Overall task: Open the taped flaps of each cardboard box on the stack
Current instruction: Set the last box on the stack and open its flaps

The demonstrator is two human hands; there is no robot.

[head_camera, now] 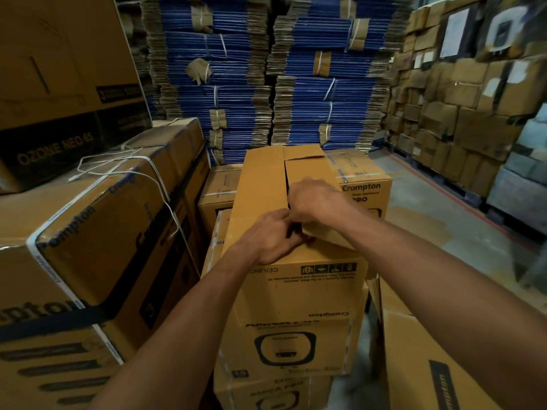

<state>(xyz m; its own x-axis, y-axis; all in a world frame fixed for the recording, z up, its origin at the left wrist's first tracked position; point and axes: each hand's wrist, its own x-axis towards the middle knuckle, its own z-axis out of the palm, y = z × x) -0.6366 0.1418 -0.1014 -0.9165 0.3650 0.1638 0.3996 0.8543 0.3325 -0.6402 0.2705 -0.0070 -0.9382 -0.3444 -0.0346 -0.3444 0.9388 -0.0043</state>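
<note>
Gripping the right flap [310, 168] of the top box [299, 294] with curled right hand [316, 202] fingers; hooking left hand [266, 239] fingers round the left flap [260, 184] edge at the parted seam.

stacked cartons [461, 93] blurred, bottom box [236, 393] cut off

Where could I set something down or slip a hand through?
Bare: the left flap of the tan cardboard top box beyond the left hand, and grey concrete floor between stack and palletised cartons. Crowded: the seam, where the right hand joins it.
</note>
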